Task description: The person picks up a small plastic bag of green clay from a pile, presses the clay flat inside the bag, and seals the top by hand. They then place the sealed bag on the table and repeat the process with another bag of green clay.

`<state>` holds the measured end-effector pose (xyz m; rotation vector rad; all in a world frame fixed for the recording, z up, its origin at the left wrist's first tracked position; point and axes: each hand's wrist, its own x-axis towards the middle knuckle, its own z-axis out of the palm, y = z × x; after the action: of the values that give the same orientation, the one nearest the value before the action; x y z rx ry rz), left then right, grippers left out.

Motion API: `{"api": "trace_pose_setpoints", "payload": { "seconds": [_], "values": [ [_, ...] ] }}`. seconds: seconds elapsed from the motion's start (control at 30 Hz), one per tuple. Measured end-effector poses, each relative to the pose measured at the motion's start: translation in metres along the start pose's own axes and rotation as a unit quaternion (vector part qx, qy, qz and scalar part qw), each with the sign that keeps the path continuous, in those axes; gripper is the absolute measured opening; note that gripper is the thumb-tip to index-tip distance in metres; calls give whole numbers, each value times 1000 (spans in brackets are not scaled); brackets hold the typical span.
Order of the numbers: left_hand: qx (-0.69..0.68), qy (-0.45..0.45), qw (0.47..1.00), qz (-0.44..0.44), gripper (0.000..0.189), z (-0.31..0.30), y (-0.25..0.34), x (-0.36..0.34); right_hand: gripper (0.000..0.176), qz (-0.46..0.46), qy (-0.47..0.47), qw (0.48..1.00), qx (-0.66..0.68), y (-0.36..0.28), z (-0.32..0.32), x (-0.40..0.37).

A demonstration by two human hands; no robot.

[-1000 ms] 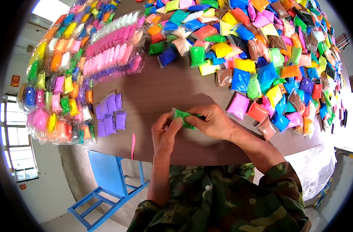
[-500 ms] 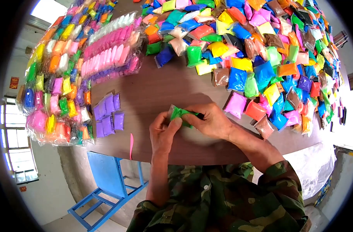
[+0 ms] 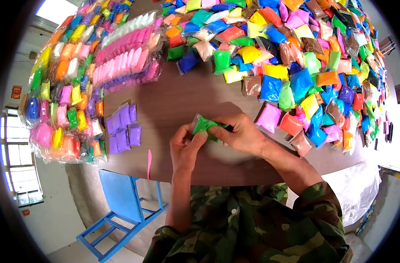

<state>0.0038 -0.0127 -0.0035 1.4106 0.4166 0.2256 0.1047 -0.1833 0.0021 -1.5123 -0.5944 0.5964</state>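
Note:
Between both hands, above the brown table [image 3: 178,98], is a small clear packet of green clay-like material [image 3: 202,124]. My left hand [image 3: 186,142] pinches its left side, thumb on top. My right hand [image 3: 240,135] grips the right side with thumb and bent fingers, which cover part of the packet. To the left lie several purple packets [image 3: 122,116] in two small groups. A pink plastic knife [image 3: 149,164] rests near the table's front edge, left of my left hand.
A large heap of coloured packets [image 3: 276,85] covers the table's right and back. Bundled packets in clear bags [image 3: 121,65] fill the left side. A blue chair [image 3: 121,197] stands at the front left, and clear plastic sheeting [image 3: 353,193] hangs at the right.
The green packet is turned slightly, showing more of its face. My right thumb has shifted a little along it; both hands keep their hold.

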Motion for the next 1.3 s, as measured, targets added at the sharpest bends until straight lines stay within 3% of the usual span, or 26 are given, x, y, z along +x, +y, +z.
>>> {"api": "trace_pose_setpoints", "payload": {
  "seconds": [0.17,0.23,0.37,0.43,0.53,0.87,1.07,1.3],
  "values": [
    [-34,16,999,11,18,6,0,0,20,72,-29,994,79,0,-4,1],
    [-46,5,999,20,17,2,-4,1,24,-35,-12,999,21,7,-1,1],
    [-46,-2,999,8,14,-4,-7,0,27,-100,19,994,-41,4,2,0],
    [-33,0,999,5,16,-3,-5,0,26,18,-7,997,75,2,0,0],
    [1,3,1000,10,20,13,9,-2,25,33,7,996,83,-8,-3,0],
    [60,-41,997,-14,29,2,2,-1,27,2,28,992,124,-2,6,-1],
    [10,-56,998,12,26,12,9,-2,27,28,23,994,102,-7,0,1],
    [56,-69,996,2,20,6,6,-3,25,28,29,994,98,-3,2,0]
  ]
}}
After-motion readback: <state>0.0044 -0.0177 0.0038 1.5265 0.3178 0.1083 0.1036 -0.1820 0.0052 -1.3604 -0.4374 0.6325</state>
